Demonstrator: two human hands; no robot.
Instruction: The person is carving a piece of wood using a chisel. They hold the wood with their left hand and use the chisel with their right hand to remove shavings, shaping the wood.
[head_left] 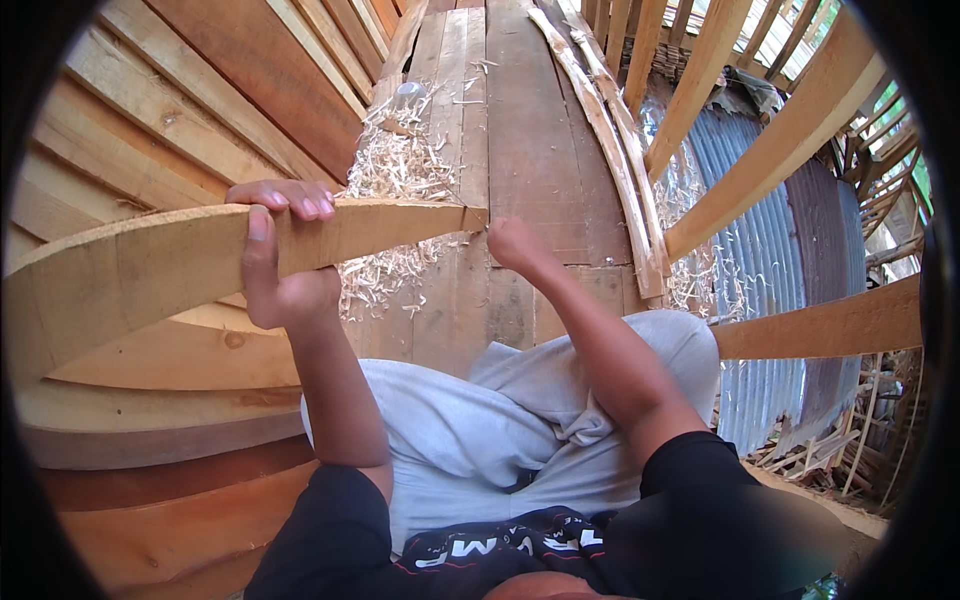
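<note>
A long, pale wooden plank (170,255) reaches from the left edge of the head view to the middle. My left hand (285,245) is closed around it, the thumb against the near face and the fingers over the top edge. At the plank's right end my right hand (515,243) is closed in a fist, close beside the end face. A tiny dark spot shows between fist and wood; what the fingers hold, if anything, is hidden.
Curly wood shavings (400,165) lie on the board floor (530,130) beyond the plank, near a small grey cup-like object (409,93). Upright boards (150,110) form the left wall. Two peeled poles (610,130) lie at right, before slanted posts (770,165) and corrugated sheets (745,210).
</note>
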